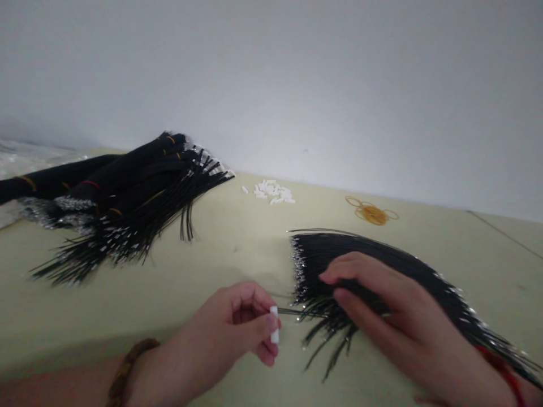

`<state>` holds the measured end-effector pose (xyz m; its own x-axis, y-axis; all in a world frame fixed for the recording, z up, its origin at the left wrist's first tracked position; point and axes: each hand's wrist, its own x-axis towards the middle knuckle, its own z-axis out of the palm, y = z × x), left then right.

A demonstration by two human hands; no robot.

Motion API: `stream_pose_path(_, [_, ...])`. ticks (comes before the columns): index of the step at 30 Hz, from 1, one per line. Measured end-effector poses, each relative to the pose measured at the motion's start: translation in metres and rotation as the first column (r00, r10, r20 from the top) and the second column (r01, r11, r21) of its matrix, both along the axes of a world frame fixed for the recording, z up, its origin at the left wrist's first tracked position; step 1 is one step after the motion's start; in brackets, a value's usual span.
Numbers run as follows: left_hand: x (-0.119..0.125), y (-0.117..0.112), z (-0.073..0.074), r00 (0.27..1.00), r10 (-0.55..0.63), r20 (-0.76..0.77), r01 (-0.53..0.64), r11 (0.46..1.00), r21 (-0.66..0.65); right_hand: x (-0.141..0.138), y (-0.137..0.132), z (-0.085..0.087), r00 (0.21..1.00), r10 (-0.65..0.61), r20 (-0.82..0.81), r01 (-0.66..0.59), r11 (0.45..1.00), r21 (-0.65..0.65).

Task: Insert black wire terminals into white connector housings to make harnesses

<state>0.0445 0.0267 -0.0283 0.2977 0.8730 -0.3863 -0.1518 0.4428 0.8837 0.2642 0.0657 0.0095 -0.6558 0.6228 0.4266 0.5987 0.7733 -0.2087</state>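
Note:
My left hand [231, 325] is closed, with a small white tube [274, 326] pinched upright between thumb and fingers. Thin black wires [291, 311] run from beside the tube to the right, into a fanned bundle of black wires [335, 251] with silvery ends. Whether these wires pass into the tube or are gripped behind it, I cannot tell. Over the bundle is my right hand [394, 311], its thumb and forefinger apart and nothing seen between them. Its other fingers are hidden, and whether it touches the wires is unclear.
Several more black wire bundles [139, 169], bound with bands, lie at the left on clear plastic [38, 152]. A small pile of white tubes [274, 191] sits near the wall [297, 85]. Tan rubber bands [373, 214] lie farther right on the pale table [237, 226].

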Motion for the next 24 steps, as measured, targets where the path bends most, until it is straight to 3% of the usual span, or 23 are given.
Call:
stream_pose_path(6, [0.001, 0.002, 0.005, 0.998, -0.018, -0.056, 0.016, 0.999, -0.046, -0.008, 0.022, -0.039, 0.992, 0.070, 0.101, -0.064, 0.996, -0.063])
stream_pose_path(24, [0.001, 0.004, 0.009, 0.994, -0.008, -0.105, -0.003, 0.995, -0.103, -0.002, 0.024, -0.046, 0.995, 0.092, -0.045, -0.092, 0.996, -0.002])
